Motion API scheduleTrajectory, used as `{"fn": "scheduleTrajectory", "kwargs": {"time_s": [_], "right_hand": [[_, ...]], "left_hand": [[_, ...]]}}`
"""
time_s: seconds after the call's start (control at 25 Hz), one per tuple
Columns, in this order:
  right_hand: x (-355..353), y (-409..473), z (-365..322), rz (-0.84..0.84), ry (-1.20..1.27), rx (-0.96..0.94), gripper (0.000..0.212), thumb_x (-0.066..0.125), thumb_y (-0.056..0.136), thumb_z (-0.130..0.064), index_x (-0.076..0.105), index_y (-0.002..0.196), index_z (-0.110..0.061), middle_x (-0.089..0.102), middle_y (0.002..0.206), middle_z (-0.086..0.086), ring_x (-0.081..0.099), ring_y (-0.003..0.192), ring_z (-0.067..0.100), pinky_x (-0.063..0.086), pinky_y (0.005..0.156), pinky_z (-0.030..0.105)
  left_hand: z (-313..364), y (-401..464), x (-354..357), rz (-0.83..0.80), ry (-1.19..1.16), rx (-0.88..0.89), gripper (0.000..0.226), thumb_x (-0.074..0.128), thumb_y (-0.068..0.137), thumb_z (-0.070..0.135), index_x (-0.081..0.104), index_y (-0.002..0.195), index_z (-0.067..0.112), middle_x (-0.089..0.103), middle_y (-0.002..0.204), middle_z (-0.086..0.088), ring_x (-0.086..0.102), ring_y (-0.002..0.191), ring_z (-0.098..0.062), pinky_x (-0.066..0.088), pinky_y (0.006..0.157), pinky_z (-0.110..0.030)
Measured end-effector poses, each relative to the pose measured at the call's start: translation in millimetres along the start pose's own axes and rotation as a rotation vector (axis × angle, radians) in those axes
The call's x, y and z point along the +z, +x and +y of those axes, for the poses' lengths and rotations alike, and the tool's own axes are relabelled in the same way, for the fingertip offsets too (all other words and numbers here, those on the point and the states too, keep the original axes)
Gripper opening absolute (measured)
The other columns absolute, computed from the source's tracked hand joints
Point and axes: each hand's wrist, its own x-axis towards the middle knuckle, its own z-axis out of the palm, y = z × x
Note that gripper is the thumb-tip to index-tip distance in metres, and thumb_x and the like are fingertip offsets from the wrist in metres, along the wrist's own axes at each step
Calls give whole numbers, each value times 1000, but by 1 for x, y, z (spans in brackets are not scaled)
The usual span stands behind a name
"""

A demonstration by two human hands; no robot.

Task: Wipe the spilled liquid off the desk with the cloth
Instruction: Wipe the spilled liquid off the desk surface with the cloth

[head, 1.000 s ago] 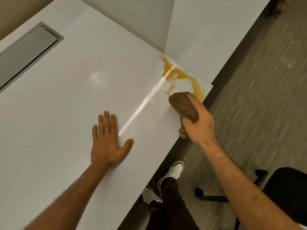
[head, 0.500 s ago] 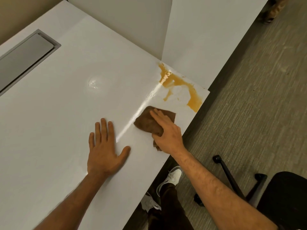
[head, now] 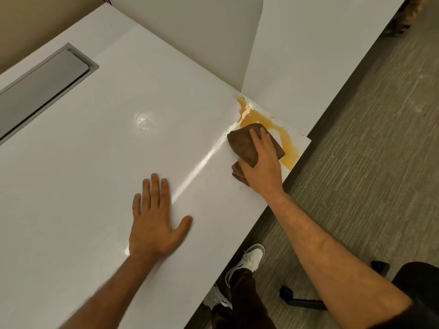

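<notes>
Cloth (head: 247,146) lies under right hand (head: 261,162), grip pressed flat on it, overlapping spill (head: 288,148).

Left hand (head: 154,224) flat (right hand (head: 261,162) pressing)

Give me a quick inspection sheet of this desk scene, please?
Surface: glossy white desk, grey recessed flap at the far left.
Job's things: amber spilled liquid at the desk corner; brown folded cloth overlapping its near edge.
Clutter: nothing seen.
Hands: left hand flat, open; right hand pressing the cloth.
Cables: nothing seen.
Surroundings: white partition panel, grey carpet, black office chair.
</notes>
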Motion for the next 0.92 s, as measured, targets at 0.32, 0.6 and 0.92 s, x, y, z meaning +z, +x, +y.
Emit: {"fn": "scheduleTrajectory", "kwargs": {"time_s": [0.32, 0.6, 0.92], "right_hand": [[31, 9, -16, -216, -21, -165, 88, 73, 80, -22, 32, 158, -24, 28, 167, 4, 25, 153, 24, 36, 117, 54], [48, -60, -26, -475, 60, -332, 87, 78, 77, -12, 41, 154, -26, 34, 164, 0, 27, 152, 20, 24, 123, 40], [-2, -86, -38, -446, 612, 149, 68, 64, 79, 8, 67, 132, -35, 76, 110, -15, 73, 93, 6, 58, 78, 21]], "left_hand": [[0, 2, -1, -21, 19, -13, 103, 31, 90, 76, -11, 165, 19, -19, 174, -3, -17, 160, -24, -5, 129, -47], [-4, 2, 2, -8, -22, -3, 82, 27, 94, 41, -3, 166, 15, -10, 175, -8, -12, 161, -27, 2, 130, -53], [-4, 2, 1, -16, 1, -8, 83, 29, 94, 35, -6, 166, 16, -14, 174, -6, -16, 161, -25, -3, 130, -48]]}}
